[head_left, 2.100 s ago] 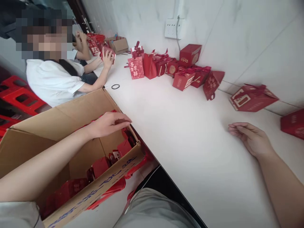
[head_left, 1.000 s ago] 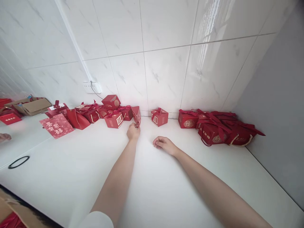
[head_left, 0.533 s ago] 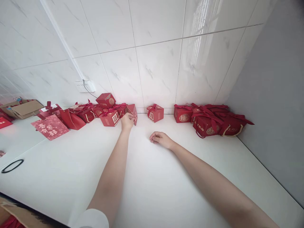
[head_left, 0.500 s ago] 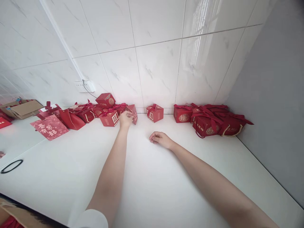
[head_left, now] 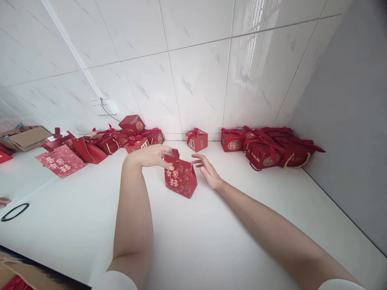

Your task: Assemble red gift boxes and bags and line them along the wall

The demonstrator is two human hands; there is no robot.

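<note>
My left hand grips a red gift box by its upper left part. The box has sloping sides, gold and white characters on the front and a bit of ribbon at its top. It stands on, or just over, the white table; I cannot tell which. On its right side my right hand is open, fingers stretched toward the box but apart from it. Behind them, a small red box with a bow stands near the wall.
Red boxes with ribbons crowd the right end of the table. More red boxes are piled at left, beside a pink-red printed box. A black ring, a cardboard box and another person's fingers show far left.
My left hand has brought the red gift box from the left pile toward me, to the middle of the table. My right hand's fingers have opened out beside it.
</note>
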